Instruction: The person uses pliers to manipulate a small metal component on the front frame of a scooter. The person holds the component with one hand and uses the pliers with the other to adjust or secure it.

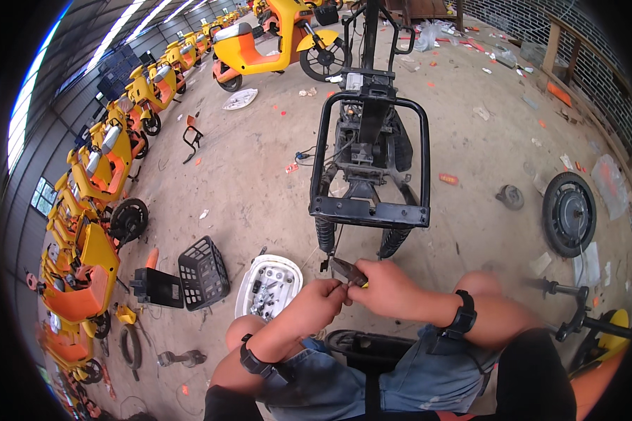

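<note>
My right hand [387,286] is closed round a pair of pliers [343,268]. Their dark jaws point up and left, and a bit of yellow handle shows by the fingers. My left hand [321,300] is pinched shut just beside it, fingertips almost touching the right hand. What it pinches is too small to make out. Beyond the jaws stands a stripped black scooter frame [369,210] with a rear hoop rail and two shock absorbers [325,235]. A thin cable with a small black end [324,265] hangs from it close to the pliers.
A white tray of metal parts [268,289] lies left of my hands, beside a black basket [203,272] and a black box [158,288]. Yellow scooters [105,165] line the left side. A wheel [569,214] lies at right, and litter dots the floor.
</note>
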The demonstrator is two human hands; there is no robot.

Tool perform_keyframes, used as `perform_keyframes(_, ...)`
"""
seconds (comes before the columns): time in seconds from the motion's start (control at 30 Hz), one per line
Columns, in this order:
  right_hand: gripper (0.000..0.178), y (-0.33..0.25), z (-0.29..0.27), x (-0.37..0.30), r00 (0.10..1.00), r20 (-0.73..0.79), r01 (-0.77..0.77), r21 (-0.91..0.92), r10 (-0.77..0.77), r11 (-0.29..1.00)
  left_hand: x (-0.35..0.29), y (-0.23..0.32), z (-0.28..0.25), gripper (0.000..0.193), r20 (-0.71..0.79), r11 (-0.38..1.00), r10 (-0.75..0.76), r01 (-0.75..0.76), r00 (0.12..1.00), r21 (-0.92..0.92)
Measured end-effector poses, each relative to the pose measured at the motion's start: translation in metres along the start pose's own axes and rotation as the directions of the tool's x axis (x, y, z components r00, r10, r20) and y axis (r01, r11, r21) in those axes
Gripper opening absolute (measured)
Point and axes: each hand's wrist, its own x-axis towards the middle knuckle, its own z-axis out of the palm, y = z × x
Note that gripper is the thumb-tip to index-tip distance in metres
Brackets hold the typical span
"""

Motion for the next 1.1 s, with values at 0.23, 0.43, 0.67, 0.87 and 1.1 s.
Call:
perform_keyframes(0.23, 0.029, 0.019, 0.0, 0.026, 0.902, 0.057, -0.432, 0.115, 0.429, 0.894, -0.015, 0.009, -0.023, 0.03, -0.201, 0.98, 0.156, -0.177, 0.967, -0.092)
perform_keyframes(0.43, 0.028, 0.01, 0.022, 0.02, 0.986, 0.048, -0.166, 0.148, 0.16, 0.975, 0.012, -0.014, -0.032, 0.031, -0.256, 0.954, 0.241, -0.277, 0.936, -0.116)
perform_keyframes(0.67, 0.028, -0.011, 0.019, 0.018, 0.946, 0.169, -0.307, 0.209, 0.275, 0.928, 0.007, -0.007, -0.019, 0.028, -0.26, 0.937, 0.348, -0.343, 0.901, 0.063)
perform_keyframes(0.87, 0.029, -0.003, 0.017, 0.015, 0.967, 0.119, -0.248, 0.263, 0.224, 0.932, 0.012, -0.01, -0.011, 0.023, -0.301, 0.924, 0.371, -0.382, 0.879, 0.021)
perform_keyframes(1.1, 0.02, 0.005, 0.012, 0.023, 0.915, 0.161, -0.366, 0.722, 0.371, 0.588, 0.016, -0.006, -0.003, 0.02, -0.161, 0.895, 0.436, -0.445, 0.885, -0.027)
